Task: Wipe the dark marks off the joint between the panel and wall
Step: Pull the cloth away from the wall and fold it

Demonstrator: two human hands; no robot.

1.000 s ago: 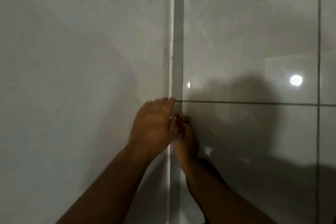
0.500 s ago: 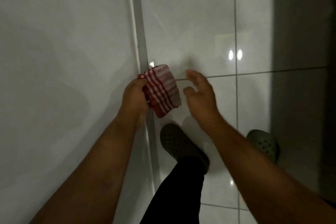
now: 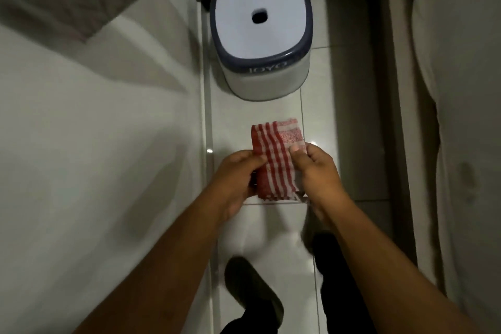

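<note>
Large pale glossy panel [image 3: 81, 157]: fills the area left of the stool, smooth, with soft shadows across it.

Light glossy tiled floor [image 3: 271, 225]: runs from the stool toward the camera, crossed by thin grout lines.

Pale narrow joint strip [image 3: 208, 116]: runs along the panel's edge where it meets the floor, passing just left of the stool; marks on it cannot be made out.

White square plastic stool with a dark blue rim and a small dark centre hole [image 3: 261, 32]: stands on the floor, top face toward the camera, lettering on the rim band.

Left hand [image 3: 235, 179]: nearer the camera than the stool, fingers curled closed on the left edge of the cloth, thumb pressed on top.

Right hand [image 3: 317, 171]: beside the left hand, fingers and thumb pinched closed on the cloth's right edge.

Folded red-and-white striped cloth [image 3: 275, 163]: held between both hands above the floor, on the near side of the stool and apart from it, clear of the joint strip.

Dark clog-type shoe [image 3: 252, 290]: on the floor nearest the camera, below the left forearm, blurred.
</note>
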